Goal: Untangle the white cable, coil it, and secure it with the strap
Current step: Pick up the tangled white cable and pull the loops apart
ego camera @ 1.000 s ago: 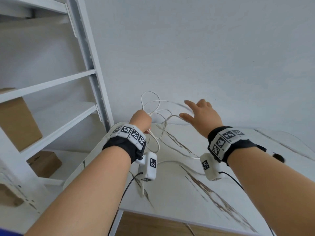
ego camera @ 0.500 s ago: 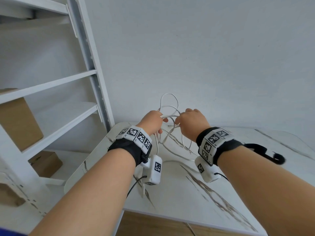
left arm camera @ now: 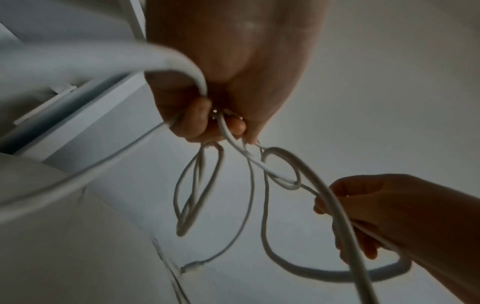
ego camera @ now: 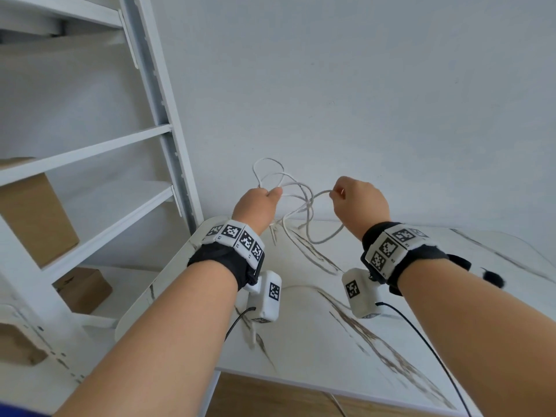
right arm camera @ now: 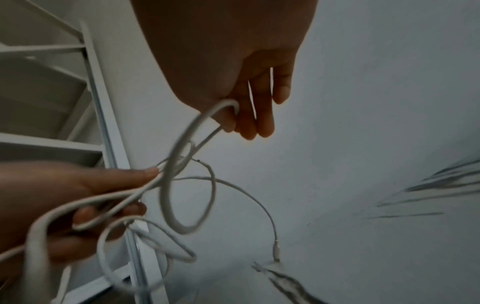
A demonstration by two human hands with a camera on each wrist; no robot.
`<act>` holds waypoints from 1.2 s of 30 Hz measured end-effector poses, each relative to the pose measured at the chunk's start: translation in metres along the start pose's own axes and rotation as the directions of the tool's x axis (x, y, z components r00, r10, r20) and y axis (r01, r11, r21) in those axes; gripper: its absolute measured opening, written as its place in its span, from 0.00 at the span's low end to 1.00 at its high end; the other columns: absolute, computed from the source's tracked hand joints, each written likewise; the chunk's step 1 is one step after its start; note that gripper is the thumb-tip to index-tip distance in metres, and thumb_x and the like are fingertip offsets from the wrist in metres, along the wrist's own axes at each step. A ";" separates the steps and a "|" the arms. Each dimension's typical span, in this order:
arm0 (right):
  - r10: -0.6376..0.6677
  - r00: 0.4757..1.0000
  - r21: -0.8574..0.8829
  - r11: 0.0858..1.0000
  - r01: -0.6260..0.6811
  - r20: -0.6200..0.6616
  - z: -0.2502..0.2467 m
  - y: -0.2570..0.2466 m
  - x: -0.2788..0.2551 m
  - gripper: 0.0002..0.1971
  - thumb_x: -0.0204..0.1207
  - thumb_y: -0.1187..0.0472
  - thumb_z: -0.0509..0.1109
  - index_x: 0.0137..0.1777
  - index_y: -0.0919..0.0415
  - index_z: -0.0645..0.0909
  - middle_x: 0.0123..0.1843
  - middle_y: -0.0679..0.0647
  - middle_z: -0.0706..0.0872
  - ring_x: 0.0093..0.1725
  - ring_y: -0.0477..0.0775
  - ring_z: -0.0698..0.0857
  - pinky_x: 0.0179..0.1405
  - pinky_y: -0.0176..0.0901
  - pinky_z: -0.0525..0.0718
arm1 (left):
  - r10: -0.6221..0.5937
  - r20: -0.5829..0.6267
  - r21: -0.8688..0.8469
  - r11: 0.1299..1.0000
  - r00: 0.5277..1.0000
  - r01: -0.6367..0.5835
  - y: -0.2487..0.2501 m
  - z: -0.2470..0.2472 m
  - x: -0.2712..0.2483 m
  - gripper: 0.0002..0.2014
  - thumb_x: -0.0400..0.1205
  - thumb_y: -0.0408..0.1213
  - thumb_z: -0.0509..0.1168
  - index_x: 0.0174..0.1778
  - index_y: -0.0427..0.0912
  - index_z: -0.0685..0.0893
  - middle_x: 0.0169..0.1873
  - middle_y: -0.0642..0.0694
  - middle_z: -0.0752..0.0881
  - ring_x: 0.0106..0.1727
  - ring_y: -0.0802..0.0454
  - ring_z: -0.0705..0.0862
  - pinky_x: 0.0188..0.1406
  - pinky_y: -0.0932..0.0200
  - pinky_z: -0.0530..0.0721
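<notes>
White cable (ego camera: pixel 304 203) looked light, thin, floppy, likely slippery; best grabbed on bare stretch beside knot, not by plug. Your left hand (ego camera: pixel 255 206) was curled tight round bunch of loops. Your right hand (ego camera: pixel 359 200) pinched one strand, other fingers (right arm camera: pixel 262 115) loose. Tangle hung between your hands, above surface (ego camera: pixel 316 335). Plug end dangled below right hand.

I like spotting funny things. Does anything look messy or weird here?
Yes: the thin white cable is a jumble. Its loops cross and hang unevenly between the left hand, which grips a bunch of strands, and the right hand, which pinches one loop. One plug end dangles near the white marbled table. Nothing looks broken.
</notes>
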State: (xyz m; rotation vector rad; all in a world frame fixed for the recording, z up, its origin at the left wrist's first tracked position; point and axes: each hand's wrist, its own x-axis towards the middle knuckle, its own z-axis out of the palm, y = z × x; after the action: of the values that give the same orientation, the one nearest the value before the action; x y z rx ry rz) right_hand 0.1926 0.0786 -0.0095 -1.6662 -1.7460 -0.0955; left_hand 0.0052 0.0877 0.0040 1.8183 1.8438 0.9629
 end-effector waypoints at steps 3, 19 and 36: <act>0.029 0.999 -0.011 1.000 -0.029 -0.023 -0.001 0.000 0.002 0.14 0.81 0.63 0.58 0.58 0.52 0.83 0.45 0.57 0.89 0.45 0.65 0.85 0.38 0.46 0.79 | 0.009 -0.065 -0.105 0.994 0.998 -0.016 0.002 -0.002 0.001 0.26 0.86 0.51 0.56 0.24 0.40 0.66 0.25 0.42 0.75 0.33 0.42 0.77 0.35 0.54 0.70; 0.199 0.960 0.061 0.975 -0.214 0.195 0.001 0.011 0.007 0.16 0.74 0.68 0.61 0.55 0.56 0.87 0.46 0.57 0.89 0.44 0.61 0.85 0.39 0.44 0.80 | -0.162 0.100 -0.573 0.798 0.982 0.189 -0.011 0.003 0.006 0.16 0.87 0.39 0.56 0.35 0.37 0.77 0.14 0.46 0.81 0.26 0.45 0.81 0.38 0.52 0.84; 0.125 0.972 0.184 0.969 -0.162 0.200 0.009 0.001 0.008 0.13 0.72 0.51 0.75 0.41 0.60 0.81 0.37 0.53 0.86 0.37 0.54 0.81 0.31 0.40 0.75 | -0.080 0.092 -0.487 0.866 0.993 0.115 0.002 0.000 -0.003 0.18 0.86 0.47 0.57 0.34 0.41 0.73 0.24 0.42 0.84 0.22 0.48 0.81 0.32 0.62 0.79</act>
State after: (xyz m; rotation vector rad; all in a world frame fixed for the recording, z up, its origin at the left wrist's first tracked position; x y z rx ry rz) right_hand 0.1904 0.0902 -0.0119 -1.6900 -1.6996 0.3034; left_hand 0.0069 0.0843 0.0053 1.4127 1.4559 1.1852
